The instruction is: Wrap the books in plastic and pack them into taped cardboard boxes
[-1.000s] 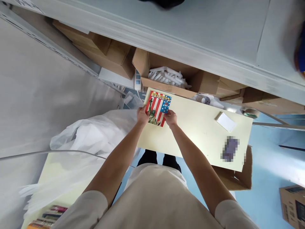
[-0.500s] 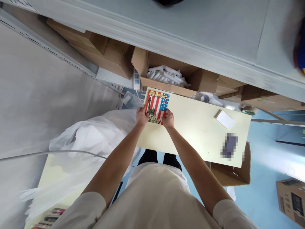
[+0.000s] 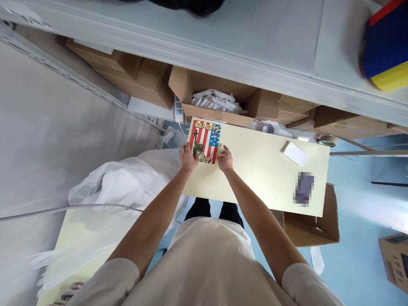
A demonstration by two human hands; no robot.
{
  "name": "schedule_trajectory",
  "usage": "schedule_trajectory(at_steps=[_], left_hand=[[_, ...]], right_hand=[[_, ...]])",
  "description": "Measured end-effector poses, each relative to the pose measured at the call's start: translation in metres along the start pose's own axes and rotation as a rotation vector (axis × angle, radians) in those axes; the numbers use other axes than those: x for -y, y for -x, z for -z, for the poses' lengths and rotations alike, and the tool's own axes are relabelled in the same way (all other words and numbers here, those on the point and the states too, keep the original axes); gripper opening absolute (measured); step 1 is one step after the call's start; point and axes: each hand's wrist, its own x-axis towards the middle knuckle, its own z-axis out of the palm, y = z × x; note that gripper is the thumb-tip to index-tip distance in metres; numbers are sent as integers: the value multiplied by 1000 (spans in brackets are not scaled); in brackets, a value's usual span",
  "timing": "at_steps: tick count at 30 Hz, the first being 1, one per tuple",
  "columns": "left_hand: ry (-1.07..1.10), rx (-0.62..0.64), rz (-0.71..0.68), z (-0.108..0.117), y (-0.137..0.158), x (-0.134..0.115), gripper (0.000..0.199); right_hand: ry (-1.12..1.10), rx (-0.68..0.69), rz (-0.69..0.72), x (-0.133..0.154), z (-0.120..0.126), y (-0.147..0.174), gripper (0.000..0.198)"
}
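Note:
A book (image 3: 205,142) with red and white stripes, a starred blue corner and a green statue on its cover lies at the left end of the cream table (image 3: 251,170). My left hand (image 3: 188,158) is closed on its lower left edge, the thumb over the cover. Just off the right edge of the book is my right hand (image 3: 225,160), fingers curved but apart, holding nothing that shows.
Behind the table stands a cardboard box (image 3: 219,115) of white wrapped pieces, beside a power strip (image 3: 178,109). Toward the right are a white card stack (image 3: 296,154), a tape roll (image 3: 328,140) and a blurred-out dark object (image 3: 304,188). White plastic sheeting (image 3: 127,176) heaps at left.
My right hand has come off the book's right edge, leaving a small gap. The left hand stays at the book. The whole view has shifted slightly.

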Motion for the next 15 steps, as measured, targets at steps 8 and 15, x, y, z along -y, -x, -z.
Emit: schedule_trajectory(at_steps=[8,15], left_hand=[[240,-183,-267,25,27,-110,53],[470,-140,-678,57,42,-267,25]], right_hand=[[-143,-64,285,-2,124,45,53],[-146,-607,635,55,324,27,48]])
